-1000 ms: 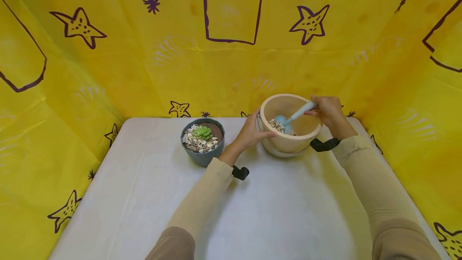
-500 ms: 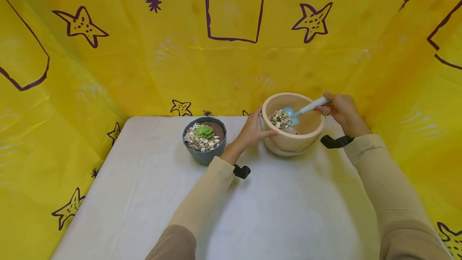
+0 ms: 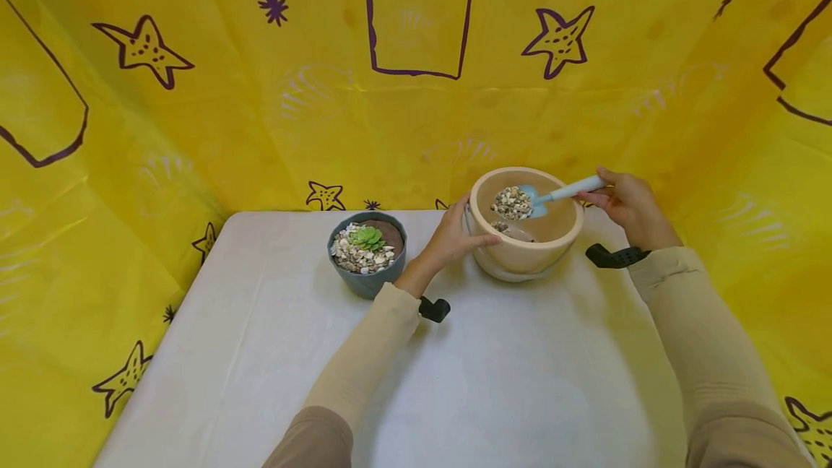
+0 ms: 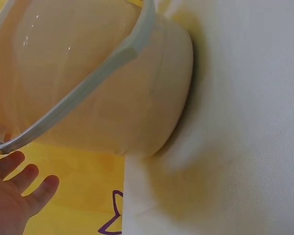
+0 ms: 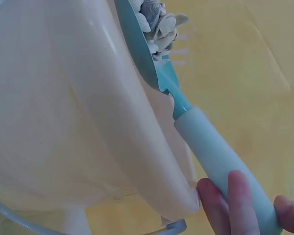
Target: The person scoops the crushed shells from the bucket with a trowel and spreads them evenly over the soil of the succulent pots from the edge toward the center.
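A beige bucket with a grey swing handle stands at the back right of the table. My left hand steadies its left side, thumb and forefinger at the rim and pivot; the other fingers spread free in the left wrist view. My right hand pinches the pale handle of a small blue shovel, which slants over the bucket's right rim. Its blade bears a heap of shells and stone-like bits, with ribbed shells showing in the right wrist view. Below, more bits lie inside the bucket.
Left of the bucket stands a grey-blue pot with a green succulent, pale pebbles and brown soil. Yellow patterned sheeting rises behind and beside the white table.
The right hand has drawn the shovel up and to the right; its blade now carries a heap from the bucket's bottom. The left hand stays at the bucket's side.
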`<state>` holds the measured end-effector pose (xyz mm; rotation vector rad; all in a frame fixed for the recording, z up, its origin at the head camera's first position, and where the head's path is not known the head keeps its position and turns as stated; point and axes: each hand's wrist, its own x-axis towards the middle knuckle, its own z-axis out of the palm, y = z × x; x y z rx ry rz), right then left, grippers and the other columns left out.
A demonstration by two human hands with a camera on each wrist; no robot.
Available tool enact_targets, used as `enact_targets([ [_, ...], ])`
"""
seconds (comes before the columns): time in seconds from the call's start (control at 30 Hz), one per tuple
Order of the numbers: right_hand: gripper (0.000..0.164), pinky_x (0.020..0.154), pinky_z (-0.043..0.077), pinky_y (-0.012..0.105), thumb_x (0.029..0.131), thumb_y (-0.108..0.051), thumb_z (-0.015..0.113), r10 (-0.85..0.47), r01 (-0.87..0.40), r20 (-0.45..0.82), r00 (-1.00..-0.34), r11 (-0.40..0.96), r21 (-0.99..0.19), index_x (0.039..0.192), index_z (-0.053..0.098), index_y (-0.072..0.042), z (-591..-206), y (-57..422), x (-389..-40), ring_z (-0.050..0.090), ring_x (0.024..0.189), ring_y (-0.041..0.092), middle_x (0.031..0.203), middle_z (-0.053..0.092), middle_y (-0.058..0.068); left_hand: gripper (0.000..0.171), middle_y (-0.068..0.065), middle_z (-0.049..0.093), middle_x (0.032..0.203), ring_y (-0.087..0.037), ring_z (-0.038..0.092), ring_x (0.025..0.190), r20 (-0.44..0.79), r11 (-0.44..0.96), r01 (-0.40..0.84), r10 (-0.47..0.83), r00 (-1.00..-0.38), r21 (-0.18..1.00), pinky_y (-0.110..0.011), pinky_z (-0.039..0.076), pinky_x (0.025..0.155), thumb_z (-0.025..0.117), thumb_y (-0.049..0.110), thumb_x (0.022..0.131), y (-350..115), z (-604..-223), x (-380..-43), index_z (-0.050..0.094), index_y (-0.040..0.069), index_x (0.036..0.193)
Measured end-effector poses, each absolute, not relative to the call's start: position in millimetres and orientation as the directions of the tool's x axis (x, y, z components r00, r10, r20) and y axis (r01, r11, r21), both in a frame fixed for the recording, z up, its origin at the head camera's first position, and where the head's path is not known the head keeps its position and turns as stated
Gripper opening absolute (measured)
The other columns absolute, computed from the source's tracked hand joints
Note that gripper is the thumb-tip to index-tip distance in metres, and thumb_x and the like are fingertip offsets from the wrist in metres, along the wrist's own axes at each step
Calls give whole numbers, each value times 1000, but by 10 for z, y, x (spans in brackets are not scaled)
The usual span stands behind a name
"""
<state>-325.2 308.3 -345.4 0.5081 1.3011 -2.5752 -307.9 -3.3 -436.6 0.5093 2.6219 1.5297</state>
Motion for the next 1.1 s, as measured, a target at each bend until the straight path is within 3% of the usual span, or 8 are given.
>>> enact_targets([
  [0.37, 6, 64, 60, 44, 94, -8, 58, 25, 265, -372, -928, -657, -706, 92, 58, -2, -3426, 3095, -3187, 71, 68, 32, 76, 63, 16, 104, -10, 26, 160, -29, 27, 148, 135, 475, 282, 319, -938, 834, -53, 31, 116, 80, 47, 77, -77, -4340, -3072, 21, 17, 157],
  [0.77, 9, 67, 60, 44, 93, -7, 61, 48, 190, -304, -951, -686, -702, 98, 56, -2, -3374, 3048, -3147, 72, 72, 32, 80, 61, 16, 99, -13, 25, 160, -31, 25, 148, 136, 508, 293, 323, -937, 810, -52, 28, 118, 77, 47, 80, -163, -4209, -3033, 24, 8, 154],
  [1.1, 12, 67, 60, 43, 92, -8, 63, 82, 154, -282, -956, -677, -720, 100, 57, -1, -3318, 2962, -3077, 72, 72, 32, 82, 61, 16, 98, -13, 23, 160, -32, 26, 147, 94, 532, 260, 319, -943, 806, -54, 30, 117, 75, 50, 81, -290, -4064, -2934, 24, 12, 155],
])
